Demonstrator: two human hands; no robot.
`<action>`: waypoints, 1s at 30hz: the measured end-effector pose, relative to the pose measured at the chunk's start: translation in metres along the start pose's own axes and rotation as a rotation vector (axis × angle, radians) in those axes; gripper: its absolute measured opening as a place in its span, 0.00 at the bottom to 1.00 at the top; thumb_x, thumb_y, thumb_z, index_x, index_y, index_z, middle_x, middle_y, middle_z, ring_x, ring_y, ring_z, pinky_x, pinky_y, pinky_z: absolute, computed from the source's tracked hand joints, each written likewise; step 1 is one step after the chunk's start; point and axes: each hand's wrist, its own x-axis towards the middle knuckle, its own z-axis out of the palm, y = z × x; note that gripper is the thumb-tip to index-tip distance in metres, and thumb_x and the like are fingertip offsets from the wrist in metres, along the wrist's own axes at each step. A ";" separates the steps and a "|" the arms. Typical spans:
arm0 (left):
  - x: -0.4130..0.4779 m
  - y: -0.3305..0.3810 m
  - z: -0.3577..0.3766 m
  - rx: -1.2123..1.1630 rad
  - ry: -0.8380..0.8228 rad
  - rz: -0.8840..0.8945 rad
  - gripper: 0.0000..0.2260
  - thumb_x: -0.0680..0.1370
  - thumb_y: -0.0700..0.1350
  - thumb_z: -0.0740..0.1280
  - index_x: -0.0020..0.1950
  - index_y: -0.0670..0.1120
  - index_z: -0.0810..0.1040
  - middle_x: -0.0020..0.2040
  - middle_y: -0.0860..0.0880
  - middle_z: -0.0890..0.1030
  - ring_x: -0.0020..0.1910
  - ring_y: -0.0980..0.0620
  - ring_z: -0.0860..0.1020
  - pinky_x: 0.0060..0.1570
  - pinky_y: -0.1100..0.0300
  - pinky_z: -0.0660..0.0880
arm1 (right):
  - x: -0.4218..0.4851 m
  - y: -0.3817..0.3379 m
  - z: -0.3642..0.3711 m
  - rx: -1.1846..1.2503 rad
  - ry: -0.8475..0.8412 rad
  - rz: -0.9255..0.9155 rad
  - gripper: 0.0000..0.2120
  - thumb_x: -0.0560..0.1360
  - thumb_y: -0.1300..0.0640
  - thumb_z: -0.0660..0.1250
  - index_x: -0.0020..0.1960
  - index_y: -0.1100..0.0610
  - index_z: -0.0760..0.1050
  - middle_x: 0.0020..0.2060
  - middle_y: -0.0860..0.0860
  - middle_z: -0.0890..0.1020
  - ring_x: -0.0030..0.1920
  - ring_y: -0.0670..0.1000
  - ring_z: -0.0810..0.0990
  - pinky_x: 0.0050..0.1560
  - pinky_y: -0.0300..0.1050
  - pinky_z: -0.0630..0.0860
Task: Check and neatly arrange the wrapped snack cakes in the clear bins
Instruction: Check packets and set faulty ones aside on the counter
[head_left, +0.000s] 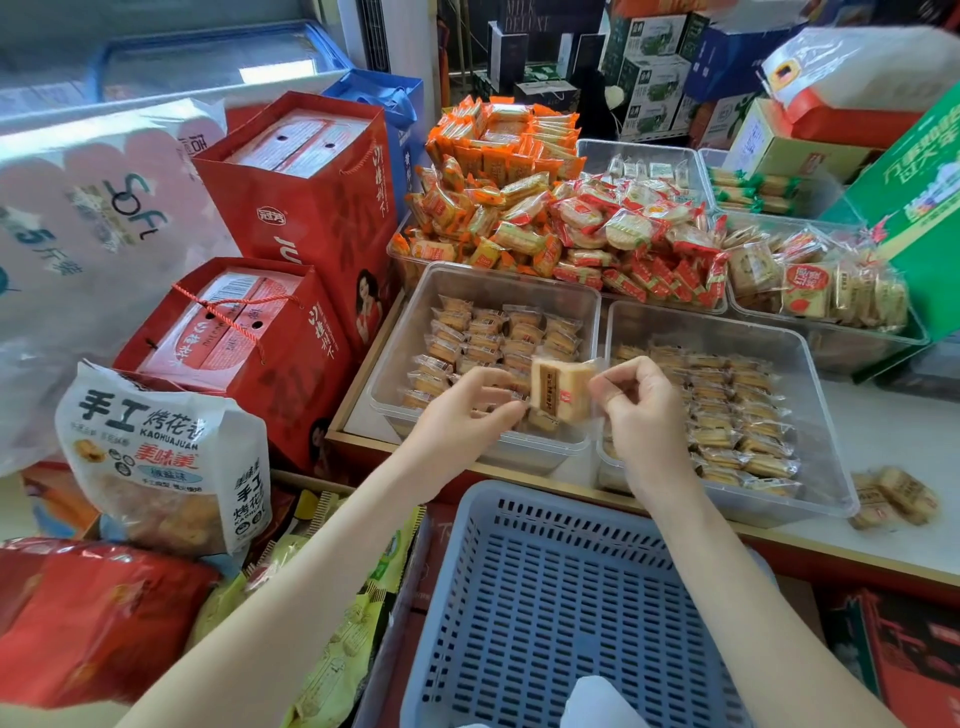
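Observation:
A wrapped snack cake (558, 387), pale yellow with a brown label strip, is held up between both hands above two clear bins. My left hand (467, 410) pinches its left wrapper end. My right hand (636, 402) pinches the right wrapper end with curled fingers. Below it, the left clear bin (410, 322) holds rows of wrapped cakes over its right part. The right clear bin (810, 374) is packed with rows of the same cakes.
A blue slotted basket (550, 597) sits right in front of me below the counter edge. A few loose cakes (896, 496) lie on the white counter at right. Bins of orange and red snacks (561, 228) stand behind. Red gift boxes (306, 171) crowd the left.

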 end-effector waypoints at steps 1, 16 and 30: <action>-0.001 0.001 0.005 -0.059 -0.072 -0.005 0.17 0.79 0.52 0.67 0.67 0.53 0.72 0.60 0.55 0.79 0.57 0.56 0.79 0.59 0.54 0.78 | -0.004 -0.003 0.005 -0.011 -0.043 -0.019 0.05 0.79 0.63 0.64 0.44 0.57 0.73 0.39 0.53 0.78 0.35 0.45 0.75 0.35 0.39 0.72; 0.010 -0.008 0.010 -0.316 0.156 0.052 0.11 0.78 0.41 0.68 0.60 0.47 0.74 0.52 0.47 0.83 0.51 0.49 0.82 0.51 0.55 0.80 | -0.012 -0.004 0.022 0.022 -0.500 -0.335 0.21 0.73 0.76 0.56 0.36 0.57 0.80 0.42 0.47 0.80 0.49 0.45 0.79 0.56 0.38 0.73; 0.022 -0.029 -0.009 -0.623 -0.093 -0.045 0.12 0.80 0.37 0.62 0.63 0.40 0.75 0.58 0.42 0.82 0.59 0.46 0.81 0.55 0.56 0.79 | 0.021 0.005 0.029 0.280 -0.258 0.187 0.07 0.78 0.67 0.64 0.48 0.58 0.79 0.45 0.55 0.85 0.46 0.52 0.84 0.46 0.46 0.81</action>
